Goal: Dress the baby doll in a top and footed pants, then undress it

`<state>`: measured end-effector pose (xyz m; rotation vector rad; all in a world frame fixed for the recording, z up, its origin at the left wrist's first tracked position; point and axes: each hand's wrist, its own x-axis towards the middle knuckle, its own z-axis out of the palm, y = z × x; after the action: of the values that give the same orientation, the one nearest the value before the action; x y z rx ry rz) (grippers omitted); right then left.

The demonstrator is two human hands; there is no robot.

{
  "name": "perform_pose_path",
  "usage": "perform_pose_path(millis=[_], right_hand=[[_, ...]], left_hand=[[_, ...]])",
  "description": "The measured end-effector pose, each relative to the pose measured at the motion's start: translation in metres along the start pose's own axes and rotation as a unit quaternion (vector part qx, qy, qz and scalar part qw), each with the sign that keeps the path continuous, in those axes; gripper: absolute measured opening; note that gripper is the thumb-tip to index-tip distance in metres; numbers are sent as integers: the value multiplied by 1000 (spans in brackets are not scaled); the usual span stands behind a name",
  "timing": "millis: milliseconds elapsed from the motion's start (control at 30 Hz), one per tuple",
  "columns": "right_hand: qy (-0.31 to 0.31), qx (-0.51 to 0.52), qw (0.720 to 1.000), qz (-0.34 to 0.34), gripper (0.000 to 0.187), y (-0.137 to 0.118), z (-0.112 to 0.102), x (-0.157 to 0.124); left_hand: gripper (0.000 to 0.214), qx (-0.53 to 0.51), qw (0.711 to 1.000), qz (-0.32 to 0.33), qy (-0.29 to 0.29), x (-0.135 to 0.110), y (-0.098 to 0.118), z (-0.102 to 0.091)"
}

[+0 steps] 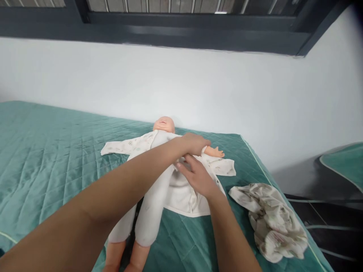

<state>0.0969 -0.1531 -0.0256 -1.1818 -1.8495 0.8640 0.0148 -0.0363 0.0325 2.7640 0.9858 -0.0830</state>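
A baby doll (pixel 154 200) in white leggings and a white top lies on its back, its head toward the wall. A white printed baby jacket (pixel 184 206) is spread open beneath it. One jacket sleeve stretches out to the left; the other sleeve lies at the right, beside the doll's bare hand. My left hand (pixel 195 143) reaches across the doll's chest and is closed around its sleeved arm near the wrist. Just below, my right hand (pixel 198 175) rests over the jacket front, thumb and fingers apart. Some of its fingertips are hidden near my left hand.
A crumpled pale printed cloth (pixel 275 223) lies at the right edge of the green quilted bed cover (pixel 56 166). Behind the bed rises a white wall (pixel 127 83) under a dark window frame (pixel 170 32). Another green covered surface (pixel 346 164) stands at far right.
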Motion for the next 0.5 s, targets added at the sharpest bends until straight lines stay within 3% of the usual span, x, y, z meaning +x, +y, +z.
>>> perform_pose_path(millis=[100,200,267,333,433,500], right_hand=[[10,-25,999,28,31,8,-29,-5],[72,-153,974,151,27,31,-48,-5],[116,-242,937,222,30,49,-51,-3],[142,-299,912,244,35,60,-47,-1],[138,-340,900,233,36,64,-41,0],[117,-312,910,249,33,62,-43,0]], left_hand=[[38,-40,999,-22,30,-5,-9,-3],[35,-73,996,-28,54,-9,-13,-2],[29,-80,995,-31,42,-11,-12,-1],[22,-81,996,-34,30,-12,-10,2],[19,-67,997,-27,30,-14,-8,6],[22,-50,998,-21,30,-14,-9,8]])
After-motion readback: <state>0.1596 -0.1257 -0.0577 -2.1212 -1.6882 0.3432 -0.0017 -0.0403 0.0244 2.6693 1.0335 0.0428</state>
